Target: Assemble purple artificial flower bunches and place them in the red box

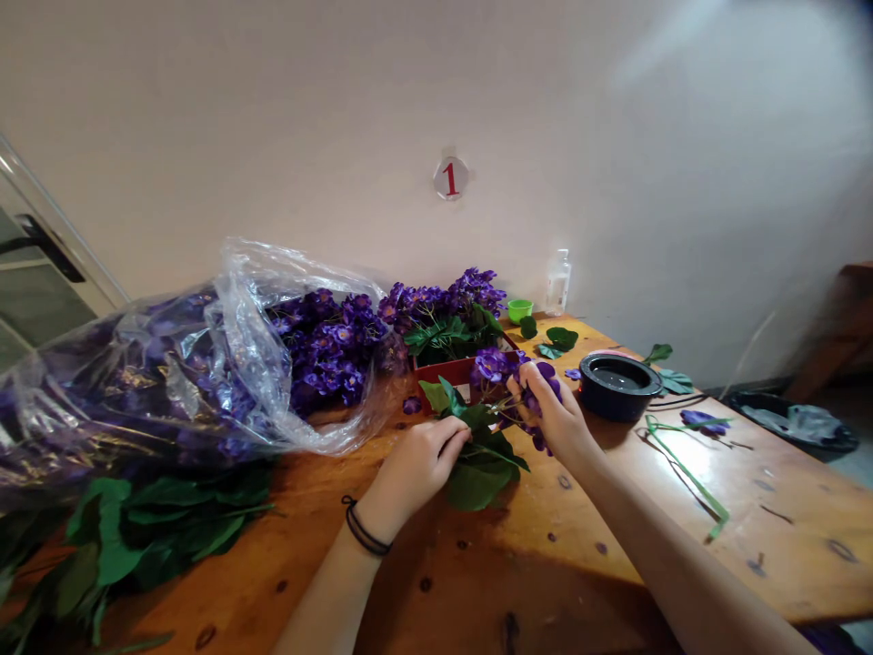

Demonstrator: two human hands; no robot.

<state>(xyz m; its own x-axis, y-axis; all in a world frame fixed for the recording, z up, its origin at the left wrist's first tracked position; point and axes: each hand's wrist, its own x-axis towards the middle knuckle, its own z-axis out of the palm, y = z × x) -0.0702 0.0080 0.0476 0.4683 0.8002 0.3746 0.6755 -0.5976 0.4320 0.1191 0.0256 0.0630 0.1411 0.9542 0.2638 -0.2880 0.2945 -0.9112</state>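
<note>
Near the middle of the wooden table, my left hand (433, 459) is closed on the green leaves (481, 478) of an artificial flower stem. Its fingertips are pinched together at the leaf bases. My right hand (552, 414) grips the purple flower heads (495, 366) at the upper end of the same spray, with blossoms showing around its fingers. Thin pale stems run between the two hands. Just behind them stands a red box (446, 371) holding more purple flowers (450, 300) and green leaves. The exact grip of the right fingers is partly hidden by petals.
A clear plastic bag (170, 364) full of purple flowers fills the left, with loose leaves (164, 518) below it. To the right are a dark round pot (619, 386) and a green stem (688, 473). A green cup (519, 311) and clear bottle (558, 284) stand by the wall.
</note>
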